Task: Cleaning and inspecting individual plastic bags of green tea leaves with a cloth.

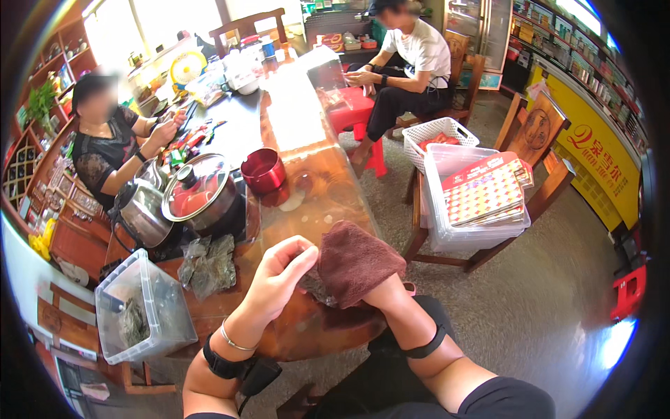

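Note:
A dark brown cloth (359, 262), towel-like, wraps over my right hand (380, 292) and hides its fingers. The right hand holds it up over the near end of the wooden table (328, 209). Just to its left, my left hand (285, 272) is closed, thumb against curled fingers; whatever it may pinch is too small or hidden to make out. Something clear and crumpled, perhaps plastic, lies below the cloth and is mostly covered by it. A crumpled greyish plastic bag (209, 267) rests on the table left of my left hand.
Beyond my hands stand a red pot (264, 172), a lidded steel pot (201, 194) and a kettle (143, 213). A clear bin (178, 325) sits at left; another bin (453, 237) with patterned cardboard is on a chair at right. Two people sit across and farther back.

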`<state>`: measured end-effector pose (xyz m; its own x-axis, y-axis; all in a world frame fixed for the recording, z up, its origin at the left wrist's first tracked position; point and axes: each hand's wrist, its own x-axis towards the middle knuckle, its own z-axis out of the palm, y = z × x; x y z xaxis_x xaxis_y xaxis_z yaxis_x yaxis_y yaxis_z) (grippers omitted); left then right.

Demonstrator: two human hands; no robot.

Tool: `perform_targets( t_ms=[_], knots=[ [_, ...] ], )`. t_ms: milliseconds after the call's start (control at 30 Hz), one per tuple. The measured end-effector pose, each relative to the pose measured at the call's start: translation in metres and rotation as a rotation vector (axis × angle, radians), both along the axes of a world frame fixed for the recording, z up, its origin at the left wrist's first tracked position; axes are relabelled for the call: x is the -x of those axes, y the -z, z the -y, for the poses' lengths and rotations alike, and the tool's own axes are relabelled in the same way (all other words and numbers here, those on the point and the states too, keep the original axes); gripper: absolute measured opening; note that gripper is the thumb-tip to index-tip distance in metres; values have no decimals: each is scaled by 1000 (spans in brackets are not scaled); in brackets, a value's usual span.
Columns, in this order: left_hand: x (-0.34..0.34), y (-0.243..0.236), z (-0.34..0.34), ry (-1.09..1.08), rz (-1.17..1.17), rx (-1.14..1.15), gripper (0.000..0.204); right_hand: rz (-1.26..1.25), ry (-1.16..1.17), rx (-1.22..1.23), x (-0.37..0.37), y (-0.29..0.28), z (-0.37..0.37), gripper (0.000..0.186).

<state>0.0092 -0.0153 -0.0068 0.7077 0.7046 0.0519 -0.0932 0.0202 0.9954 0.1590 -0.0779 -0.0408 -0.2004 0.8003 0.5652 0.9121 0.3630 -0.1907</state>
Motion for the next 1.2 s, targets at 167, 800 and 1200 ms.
perform_targets(
  t_ms=[167, 800, 1200],
  knots=[
    [-4, 1, 0, 6, 58, -7, 9, -429, 107, 100, 3, -10, 4, 18],
    [-3, 5, -8, -246, 550, 233, 5, -1154, -175, 151, 1, 4, 4, 41],
    [-10, 8, -2, -95, 384, 199, 9, 128, 88, -22, 0, -23, 3, 19]
  ],
)
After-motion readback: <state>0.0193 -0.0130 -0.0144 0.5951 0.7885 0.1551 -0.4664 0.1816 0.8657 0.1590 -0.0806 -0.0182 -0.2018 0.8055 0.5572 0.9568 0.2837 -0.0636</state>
